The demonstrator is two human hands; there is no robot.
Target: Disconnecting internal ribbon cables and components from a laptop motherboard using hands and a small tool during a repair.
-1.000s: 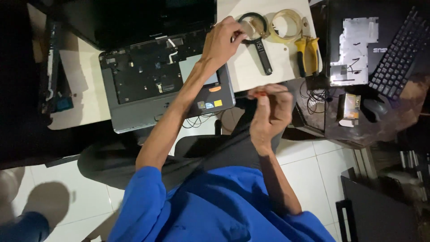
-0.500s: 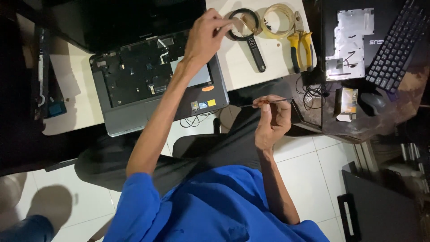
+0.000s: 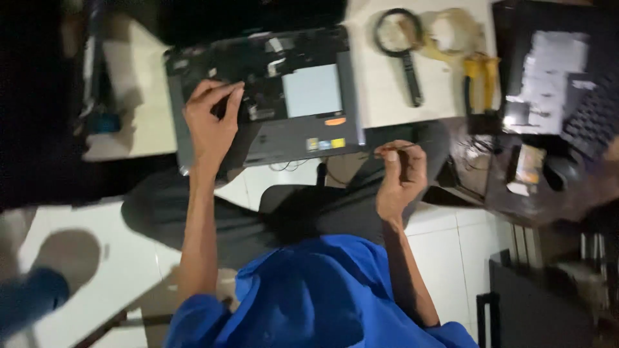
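A dismantled grey laptop base point(image 3: 309, 138) lies on a white table, its keyboard removed and dark inner parts exposed. My left hand point(image 3: 209, 125) rests on the left side of that base. Its thumb and fingertips are curled together over the dark interior, and blur hides whether they pinch anything. My right hand point(image 3: 401, 177) hovers over my lap just below the laptop's front right corner. It is closed on a thin dark metal tool point(image 3: 387, 149), which points left.
On the white table point(image 3: 387, 96), right of the laptop, lie a black magnifying glass point(image 3: 405, 55), a pale tape roll point(image 3: 452, 29) and yellow-handled pliers point(image 3: 480, 80). Further right are a dark panel with a white patch point(image 3: 545, 71), a black keyboard point(image 3: 596, 119), a mouse point(image 3: 562, 171) and cables.
My left hand has left the magnifying glass area and moved left onto the laptop's open base. The right hand still holds the thin tool, a little higher. The view has shifted.
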